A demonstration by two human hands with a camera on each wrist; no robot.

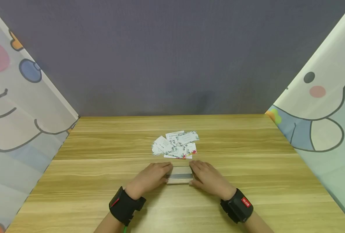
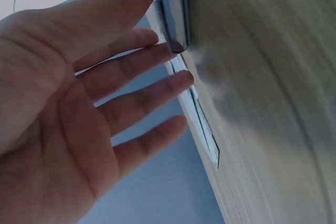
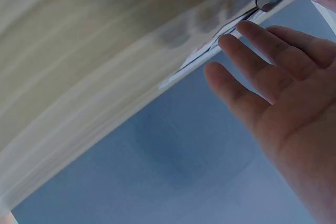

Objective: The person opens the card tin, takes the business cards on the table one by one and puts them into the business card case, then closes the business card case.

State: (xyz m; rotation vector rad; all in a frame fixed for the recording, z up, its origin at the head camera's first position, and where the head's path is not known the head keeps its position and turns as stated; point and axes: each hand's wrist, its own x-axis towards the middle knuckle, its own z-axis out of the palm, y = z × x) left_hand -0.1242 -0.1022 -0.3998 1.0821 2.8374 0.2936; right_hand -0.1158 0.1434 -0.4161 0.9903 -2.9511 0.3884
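A flat, pale rectangular card case (image 1: 179,180) with a grey band across it lies on the table, its long side running left to right. My left hand (image 1: 153,176) holds its left end between thumb and fingers. At the right end, my right hand (image 1: 210,179) grips it the same way. In the left wrist view the case (image 2: 174,11) shows a shiny edge by the thumb, and the left hand's (image 2: 79,93) outer fingers extend past it. The right wrist view shows the right hand's (image 3: 289,82) outer fingers fairly straight and its thumb hidden.
Just behind the case, several loose white cards (image 1: 175,144) with leaf and flower prints lie overlapping on the wooden table (image 1: 102,139). A dark grey panel (image 1: 172,64) rises along the table's back edge. Cartoon-printed cloth (image 1: 329,106) hangs at both sides.
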